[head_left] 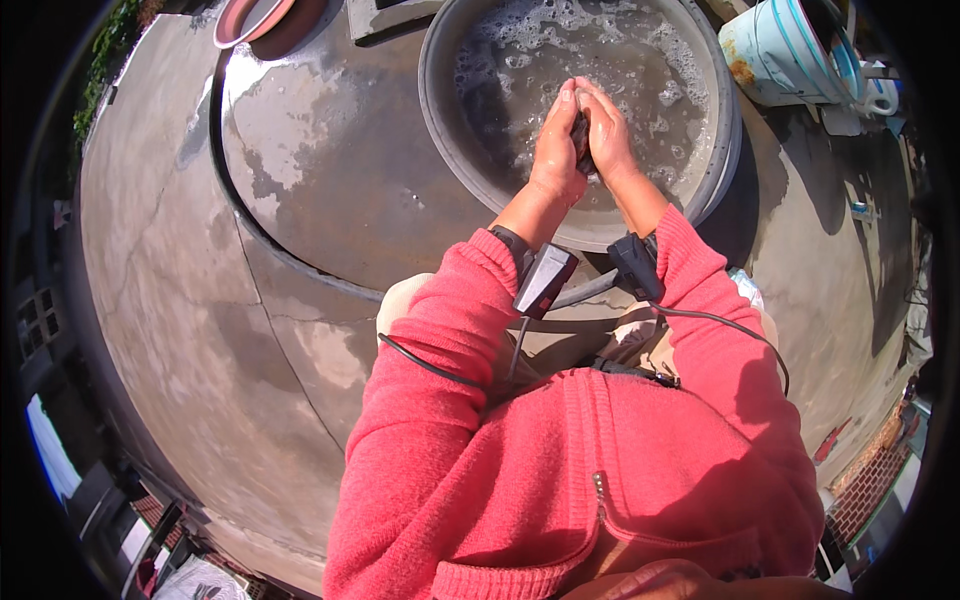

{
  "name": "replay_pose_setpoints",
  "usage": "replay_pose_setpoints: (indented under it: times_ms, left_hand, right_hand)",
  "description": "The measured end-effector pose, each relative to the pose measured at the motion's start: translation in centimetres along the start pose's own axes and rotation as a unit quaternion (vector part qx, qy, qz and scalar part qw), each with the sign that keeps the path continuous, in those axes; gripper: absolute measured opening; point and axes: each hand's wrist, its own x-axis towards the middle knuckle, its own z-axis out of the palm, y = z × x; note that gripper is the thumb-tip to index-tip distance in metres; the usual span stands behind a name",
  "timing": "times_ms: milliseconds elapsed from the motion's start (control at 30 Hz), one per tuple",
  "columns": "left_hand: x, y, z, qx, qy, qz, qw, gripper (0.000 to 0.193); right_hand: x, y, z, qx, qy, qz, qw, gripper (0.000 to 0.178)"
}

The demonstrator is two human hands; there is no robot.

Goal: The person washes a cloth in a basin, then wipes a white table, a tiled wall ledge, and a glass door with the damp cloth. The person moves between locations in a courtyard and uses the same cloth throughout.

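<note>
My left hand point(557, 152) and my right hand point(610, 140) are pressed together, fingertips meeting, over a large grey basin point(437, 130). Between the palms sits a small dark wet thing point(580, 132), mostly covered by the hands; its kind cannot be made out. Murky grey water with white suds point(640, 60) fills the basin below. Both hands look wet, and both are closed round the dark thing.
A black hose point(222, 170) curves over the wet concrete floor point(180, 270) toward my legs. A pink basin point(228, 25) lies at the far left. Right of the grey basin stands a stained pale-blue bucket point(765, 55). A cable point(735, 328) runs from my right wrist.
</note>
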Motion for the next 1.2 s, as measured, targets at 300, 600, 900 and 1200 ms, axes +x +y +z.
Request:
replay_pose_setpoints:
  times_ms: [300, 600, 900, 1200]
  left_hand:
    - [-0.8, 0.0, 0.3, 0.073, -0.091, -0.015, 0.993, 0.046]
    - [-1.6, 2.9, 1.4, 0.058, 0.015, 0.005, 0.998, 0.055]
    - [-2.1, 0.6, 1.3, 0.640, -0.077, 0.430, 0.632, 0.039]
    - [-1.9, 0.3, 1.5, 0.652, -0.050, 0.425, 0.626, 0.029]
  right_hand:
    - [0.5, -1.8, 0.0, 0.061, 0.055, 0.018, 0.996, 0.051]
    - [-4.8, -2.8, 1.3, -0.229, -0.027, -0.232, 0.945, 0.048]
    - [-0.1, -2.5, -2.8, 0.453, -0.066, 0.236, 0.857, 0.048]
    - [-1.4, 0.2, -1.9, 0.424, 0.027, 0.285, 0.859, 0.027]
